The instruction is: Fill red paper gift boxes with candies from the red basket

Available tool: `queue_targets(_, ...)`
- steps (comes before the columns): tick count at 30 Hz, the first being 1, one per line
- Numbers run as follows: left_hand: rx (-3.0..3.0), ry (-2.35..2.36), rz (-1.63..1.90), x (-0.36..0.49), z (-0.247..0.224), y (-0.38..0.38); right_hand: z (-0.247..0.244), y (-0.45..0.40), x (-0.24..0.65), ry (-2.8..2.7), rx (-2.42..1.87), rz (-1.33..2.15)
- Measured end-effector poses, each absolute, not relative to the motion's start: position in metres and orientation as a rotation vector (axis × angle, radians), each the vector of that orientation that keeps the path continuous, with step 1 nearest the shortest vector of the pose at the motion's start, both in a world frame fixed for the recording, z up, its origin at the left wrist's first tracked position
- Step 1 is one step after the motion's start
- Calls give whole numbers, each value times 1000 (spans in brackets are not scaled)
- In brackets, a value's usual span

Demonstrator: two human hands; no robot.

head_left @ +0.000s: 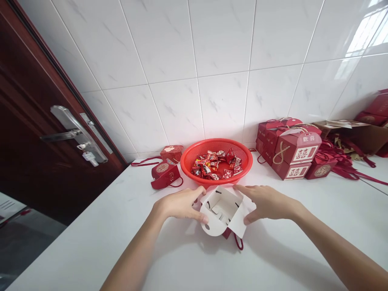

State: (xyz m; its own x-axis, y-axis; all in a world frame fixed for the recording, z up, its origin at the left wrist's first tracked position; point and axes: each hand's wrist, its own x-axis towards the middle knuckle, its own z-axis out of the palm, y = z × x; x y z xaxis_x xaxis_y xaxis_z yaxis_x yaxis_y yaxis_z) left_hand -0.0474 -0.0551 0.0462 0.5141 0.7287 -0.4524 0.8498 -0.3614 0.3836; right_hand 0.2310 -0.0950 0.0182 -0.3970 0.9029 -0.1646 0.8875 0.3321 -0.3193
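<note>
An opened paper box (pixel 222 208), white inside and red outside, stands on the white table with its flaps spread. No candy shows inside it. My left hand (pixel 182 205) holds its left side, thumb on the rounded front flap. On the right side, my right hand (pixel 265 203) grips the box with the thumb at the right flap. A dark red cord (pixel 239 242) hangs out at the box's front. Just behind the box sits a red plastic basket (pixel 186 171) with wrapped candies (pixel 209 165) in it.
Small red boxes (pixel 165 173) lie left of the basket. Stacked red gift boxes (pixel 292 153), red ribbons (pixel 345 167) and a cardboard box (pixel 370 137) are at the right. A tiled wall (pixel 221 97) rises behind; a door handle (pixel 75 133) is at the left.
</note>
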Motion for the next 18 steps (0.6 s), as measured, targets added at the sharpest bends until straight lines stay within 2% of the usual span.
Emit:
queue_targets(4,2250,1235,-55,-61,68,-54,38,-93,255,-2417,-1581,791)
queue_targets(7,2293,1199,131,-53,82,-29,52,-78,266,-2255,-1428,744)
queue_targets(9,2368,1165,137,-30,84,5,57,-58,266,-2086,-1301,698)
queue_targets(14,2553,1239,5,51,63,107,50,14,239,-1367,-963,929)
queue_targets(18,2555,1333,37,85,30,151,29,61,218,-1139,-906,904)
